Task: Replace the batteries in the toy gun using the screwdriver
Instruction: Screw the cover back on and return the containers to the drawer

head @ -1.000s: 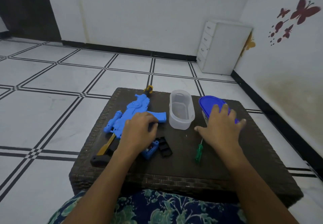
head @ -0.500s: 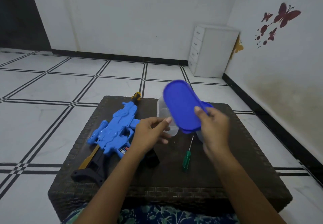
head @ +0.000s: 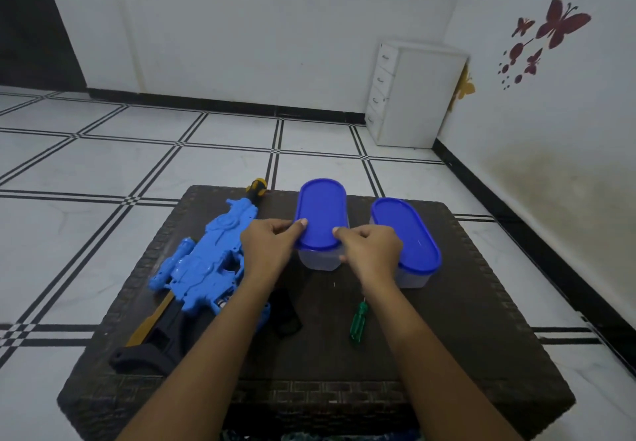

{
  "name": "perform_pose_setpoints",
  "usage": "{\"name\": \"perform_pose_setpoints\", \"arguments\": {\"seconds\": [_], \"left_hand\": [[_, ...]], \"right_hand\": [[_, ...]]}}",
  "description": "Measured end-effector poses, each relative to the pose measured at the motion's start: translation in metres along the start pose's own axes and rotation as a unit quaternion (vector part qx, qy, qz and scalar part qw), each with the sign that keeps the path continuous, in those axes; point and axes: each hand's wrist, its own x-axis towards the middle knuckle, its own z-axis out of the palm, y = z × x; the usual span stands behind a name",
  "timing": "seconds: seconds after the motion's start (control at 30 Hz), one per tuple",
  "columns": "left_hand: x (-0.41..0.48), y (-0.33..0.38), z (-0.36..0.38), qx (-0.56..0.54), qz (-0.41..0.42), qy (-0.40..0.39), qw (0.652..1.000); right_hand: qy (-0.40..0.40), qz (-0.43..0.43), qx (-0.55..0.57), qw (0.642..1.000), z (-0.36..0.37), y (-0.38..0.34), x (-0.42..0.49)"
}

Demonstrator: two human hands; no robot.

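The blue toy gun (head: 206, 261), with its black and tan stock, lies on the left of the dark wicker table (head: 481, 320). A green-handled screwdriver (head: 358, 322) lies near the middle, close to my right forearm. A clear container with a blue lid (head: 321, 211) stands at the centre. My left hand (head: 270, 247) and my right hand (head: 370, 249) grip the near end of that lid, thumbs on top, fingers curled down its sides. A black cover piece (head: 285, 316) lies between my forearms, partly hidden.
A second clear container with a blue lid (head: 406, 237) stands just right of my right hand. A white drawer cabinet (head: 413, 96) stands in the far corner. Tiled floor surrounds the table; the wall runs along the right.
My right hand brought the blue lid down onto the open centre container. My left hand left the gun and joined it at the lid's near end.
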Motion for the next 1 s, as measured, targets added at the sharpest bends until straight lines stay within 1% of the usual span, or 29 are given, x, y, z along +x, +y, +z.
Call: {"name": "perform_pose_setpoints", "arguments": {"seconds": [0.07, 0.17, 0.33, 0.43, 0.53, 0.83, 0.93, 1.0], "left_hand": [[0.0, -0.001, 0.0, 0.019, 0.011, 0.001, 1.0], [-0.004, 0.003, 0.002, 0.004, 0.024, -0.015, 1.0], [-0.008, 0.004, 0.008, 0.004, 0.037, -0.028, 0.999], [-0.008, 0.002, 0.009, 0.026, 0.047, -0.033, 0.998], [-0.009, 0.004, 0.01, 0.056, 0.069, -0.024, 0.996], [-0.008, 0.004, 0.012, 0.082, 0.106, -0.026, 0.991], [-0.009, 0.005, 0.013, 0.073, 0.092, -0.034, 0.992], [-0.01, 0.004, 0.014, 0.06, 0.066, -0.032, 0.995]], "right_hand": [[0.02, -0.039, -0.03, 0.999, 0.003, -0.001, 0.001], [0.039, -0.08, -0.076, 0.993, 0.004, -0.002, 0.002], [0.021, -0.083, -0.113, 0.99, -0.002, -0.001, 0.007], [0.014, -0.082, -0.125, 0.989, -0.001, 0.0, 0.008], [0.023, -0.098, -0.152, 0.983, -0.001, -0.002, 0.006], [0.059, -0.115, -0.103, 0.986, -0.007, -0.006, 0.005], [0.046, -0.106, -0.114, 0.987, -0.004, -0.002, 0.007], [0.038, -0.101, -0.125, 0.986, -0.001, 0.0, 0.007]]}}
